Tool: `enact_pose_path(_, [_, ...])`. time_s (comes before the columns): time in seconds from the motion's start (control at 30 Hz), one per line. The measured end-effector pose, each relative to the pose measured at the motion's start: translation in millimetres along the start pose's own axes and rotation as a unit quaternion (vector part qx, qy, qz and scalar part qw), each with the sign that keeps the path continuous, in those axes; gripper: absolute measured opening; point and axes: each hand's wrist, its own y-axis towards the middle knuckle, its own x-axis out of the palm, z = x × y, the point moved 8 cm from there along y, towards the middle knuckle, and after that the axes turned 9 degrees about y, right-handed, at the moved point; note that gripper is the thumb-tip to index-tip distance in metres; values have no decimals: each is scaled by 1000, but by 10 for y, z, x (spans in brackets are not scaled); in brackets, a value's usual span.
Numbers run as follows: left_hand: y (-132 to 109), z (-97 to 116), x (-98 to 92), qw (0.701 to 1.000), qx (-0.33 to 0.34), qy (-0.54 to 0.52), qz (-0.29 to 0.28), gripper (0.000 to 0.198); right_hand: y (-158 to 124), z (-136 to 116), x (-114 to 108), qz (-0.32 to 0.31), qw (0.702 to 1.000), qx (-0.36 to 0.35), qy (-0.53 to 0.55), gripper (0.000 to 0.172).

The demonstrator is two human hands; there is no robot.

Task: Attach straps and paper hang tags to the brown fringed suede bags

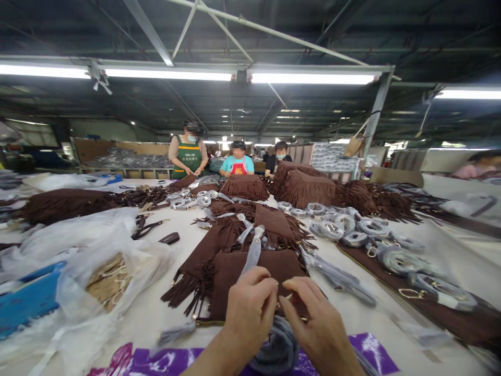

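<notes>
My left hand [250, 305] is closed in a pinch over the near edge of a brown fringed bag [230, 277]. Facing it, my right hand [315, 313] has its fingers curled and its thumb pressed inward; whatever is between the fingertips is too small and hidden to name. Just below both hands lies a coiled strap in grey plastic wrap [276, 347], partly covered by the wrists. A plastic-wrapped strip [253, 253] sticks up behind my left knuckles. More fringed bags [274, 222] overlap just beyond.
Wrapped strap coils [399, 259] spread on the right. A plastic bag of cardboard tags [109, 282] and a blue object [31, 300] are at left. Purple plastic [376, 352] lies at the near edge. Stacked bags [305, 188] stand farther back, where several people [190, 154] work.
</notes>
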Motion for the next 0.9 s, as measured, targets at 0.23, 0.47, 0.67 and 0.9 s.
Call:
enact_pose_path(0.23, [267, 411, -178, 983, 140, -48, -111, 21, 17, -143, -91, -44, 983, 72, 160, 32])
enact_pose_path(0.47, [-500, -450, 213, 914, 123, 206, -328, 26, -417, 129, -542, -106, 901, 290, 305, 36])
enact_pose_path(0.67, [-543, -914, 525, 890, 74, 271, -359, 16, -479, 130, -206, -294, 914, 229, 163, 47])
enact_pose_path(0.9, [52, -938, 209, 922, 8, 194, -334, 24, -266, -15, 88, -337, 926, 124, 113, 28])
